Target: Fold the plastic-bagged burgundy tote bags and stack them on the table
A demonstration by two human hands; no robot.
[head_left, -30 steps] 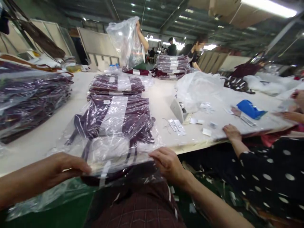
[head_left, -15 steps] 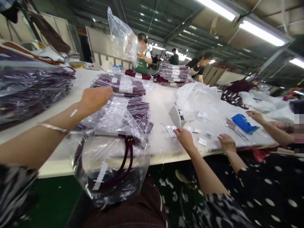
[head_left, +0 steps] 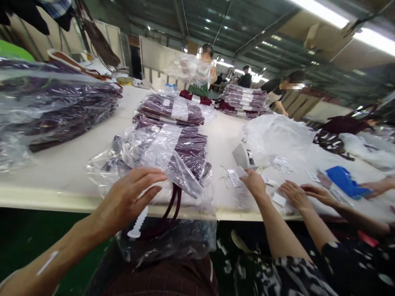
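1. The left grip (head_left: 132, 195) is hovering over the near part of the wrapped maroon bundle (head_left: 193, 150), close to the desk's front edge. Its fingers are spreading loosely, with the thumb standing apart; whether they are touching the plastic, I cannot tell. Half a second earlier it was sitting farther in, by the stack (head_left: 173, 107) behind.
2. The right grip (head_left: 254, 183) is closing at the fingertips on a small white card (head_left: 241, 172), just beside the grey wedge-shaped holder (head_left: 243, 156). In the preceding frame it was reaching at the flat labels (head_left: 235, 179), which are now lying just beside it.
3. The wrapped bundle is lying on the desk (head_left: 74, 168) at the front edge, left of the right grip. Its clear plastic (head_left: 197, 238) is hanging over that edge, as before, with a maroon strap (head_left: 176, 201) and a white strip (head_left: 138, 224) showing.
4. A co-worker's hands (head_left: 293, 193) are now working side by side near the front edge, to the right; previously one was reaching toward the blue object (head_left: 344, 181).
5. Across the desk, another person is holding clear plastic lower than in the earlier frame.
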